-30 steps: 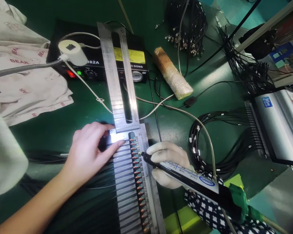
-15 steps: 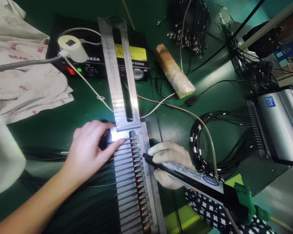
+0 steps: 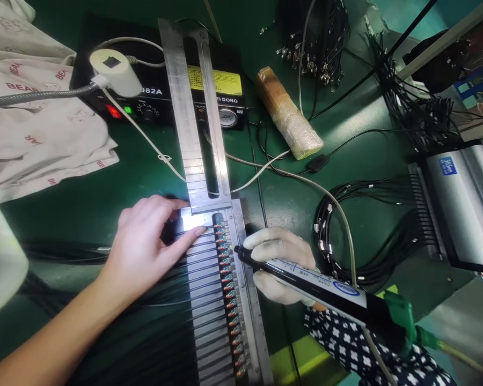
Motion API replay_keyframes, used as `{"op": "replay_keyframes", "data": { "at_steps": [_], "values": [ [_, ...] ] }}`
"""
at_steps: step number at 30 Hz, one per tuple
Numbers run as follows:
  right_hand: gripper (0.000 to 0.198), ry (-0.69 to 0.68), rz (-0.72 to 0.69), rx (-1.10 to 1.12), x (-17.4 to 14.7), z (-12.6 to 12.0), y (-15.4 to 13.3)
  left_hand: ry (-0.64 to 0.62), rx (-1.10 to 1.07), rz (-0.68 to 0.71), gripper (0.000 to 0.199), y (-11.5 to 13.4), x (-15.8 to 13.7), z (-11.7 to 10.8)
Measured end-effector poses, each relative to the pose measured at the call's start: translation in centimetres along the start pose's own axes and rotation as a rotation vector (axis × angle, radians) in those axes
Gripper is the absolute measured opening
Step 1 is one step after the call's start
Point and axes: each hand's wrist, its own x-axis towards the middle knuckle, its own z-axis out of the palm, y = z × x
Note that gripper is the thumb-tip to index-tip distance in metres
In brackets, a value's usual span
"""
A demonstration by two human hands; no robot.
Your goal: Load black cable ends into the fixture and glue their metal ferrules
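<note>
A slotted metal jig [image 3: 207,300] lies lengthwise in front of me, with several black cables [image 3: 165,276] in its grooves. A row of small connector ends [image 3: 227,279], with coloured wires and tiny boards, runs along its channel. My left hand [image 3: 145,246] is bare and closed on the jig's far end, thumb on top beside the first cables and fingertips at the far edge. My right hand [image 3: 282,262], in a white glove, is wrapped round a dark glue-dispensing syringe [image 3: 326,292] with a green cap and hose. Its black tip sits beside the upper connector ends; contact cannot be told.
Behind the jig are a slotted metal plate [image 3: 177,96] and a black dispenser box [image 3: 153,112]. A lamp [image 3: 118,75] on a flexible neck hangs at upper left. A wrapped roll [image 3: 290,118], coiled cables [image 3: 326,214] and a silver box [image 3: 462,209] lie to the right.
The syringe tip has shifted slightly away from me along the row of connector ends. My left hand keeps its hold on the jig. The view has shifted slightly.
</note>
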Motion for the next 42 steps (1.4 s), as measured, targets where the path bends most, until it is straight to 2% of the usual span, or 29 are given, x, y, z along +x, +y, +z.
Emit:
{"op": "replay_keyframes", "data": {
  "at_steps": [8,14,42],
  "values": [
    [0.021,0.082,0.008,-0.024,-0.9,0.0,-1.3,-0.014,0.001,0.004,0.036,0.0,0.1,-0.1],
    [0.017,-0.032,0.031,-0.095,-1.5,-0.2,-1.7,-0.012,0.003,0.001,0.036,0.0,0.1,-0.1],
    [0.014,-0.030,0.031,-0.095,-1.7,-0.1,-0.9,-0.012,-0.004,0.004,0.039,0.0,0.1,-0.1]
  ]
}}
